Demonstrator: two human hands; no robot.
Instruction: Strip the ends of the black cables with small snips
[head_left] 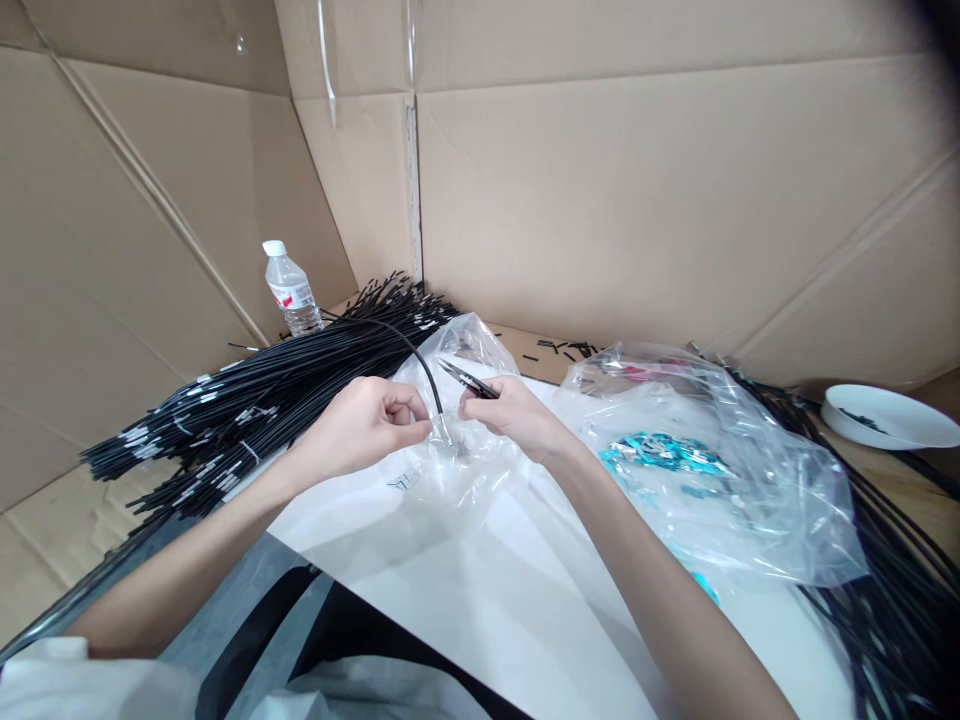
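My left hand [375,425] is closed in a pinch beside the end of a black cable [421,360]; what its fingertips hold is too small to make out. The cable arches over from the bundle at the left, its silvery end [444,428] pointing down above a clear plastic bag [480,465]. My right hand [514,412] is wrapped round small black scissors [471,380], whose slim blades point up and left, near the cable. Both hands are over the white sheet [420,570], a short gap apart.
Black cables with silvery ends [247,400] lie in a large bundle at the left, a water bottle [292,290] behind them. At the right are a clear bag of turquoise pieces [667,452], more black cables [885,610] and a white bowl [892,415]. Cardboard walls [637,200] stand behind.
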